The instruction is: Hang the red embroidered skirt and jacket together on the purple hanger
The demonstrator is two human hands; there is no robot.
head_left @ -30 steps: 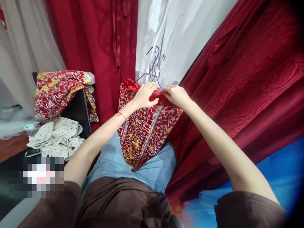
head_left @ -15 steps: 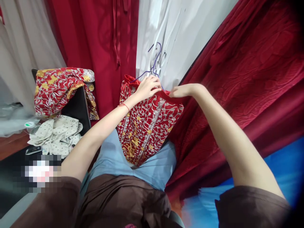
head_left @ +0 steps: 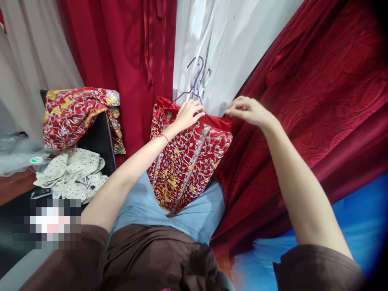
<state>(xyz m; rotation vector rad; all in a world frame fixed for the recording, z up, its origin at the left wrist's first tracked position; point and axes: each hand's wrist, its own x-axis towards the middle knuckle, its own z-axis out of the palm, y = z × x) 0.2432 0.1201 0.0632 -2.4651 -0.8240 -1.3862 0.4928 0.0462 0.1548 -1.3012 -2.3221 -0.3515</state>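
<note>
In the head view, a red garment (head_left: 178,161) with silver and gold embroidery hangs in front of the person, its lower part between the legs of the light blue trousers (head_left: 198,210). A smooth red band (head_left: 216,121) runs along its top edge. The purple hanger (head_left: 194,88) stands at that edge, hook up, its lower arms reaching down to the band.

The left hand (head_left: 189,115) is closed over the middle of the band, holding the garment just where one arm of the hanger meets it; a thin red string (head_left: 163,138) circles the wrist. The right hand (head_left: 250,111) is at the band's right end, fingers bent and narrow, the tips close to the cloth; I cannot tell whether they pinch it.

To the left, a second red embroidered cloth (head_left: 71,119) is draped over the back of a black chair (head_left: 98,135). White dotted clothes (head_left: 72,169) lie in a heap below it, beside a small dark object (head_left: 41,192). Dark red curtains (head_left: 318,101) hang at the right.
</note>
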